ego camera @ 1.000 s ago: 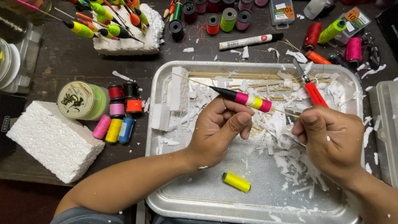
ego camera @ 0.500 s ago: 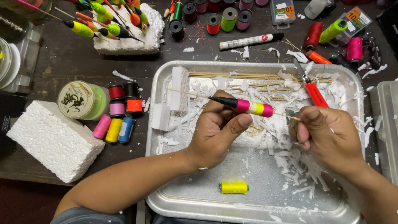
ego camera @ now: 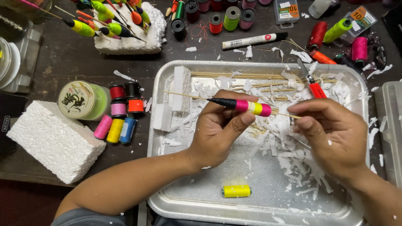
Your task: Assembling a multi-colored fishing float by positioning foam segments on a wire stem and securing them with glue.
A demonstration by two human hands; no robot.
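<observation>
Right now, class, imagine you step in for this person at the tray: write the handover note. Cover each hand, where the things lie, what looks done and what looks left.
Left hand: pinches the float, a thin stick with black, pink and yellow bands, level over the metal tray.
Right hand: fingertips at the stick's bare right end.
Things: yellow thread spool lies loose in the tray near its front edge; bare sticks and the red-handled knife lie at the back, among white foam shavings.
Done: the float's bands are coloured; finished floats stand in a foam block at the back left.
Left: cannot tell from this view.
</observation>
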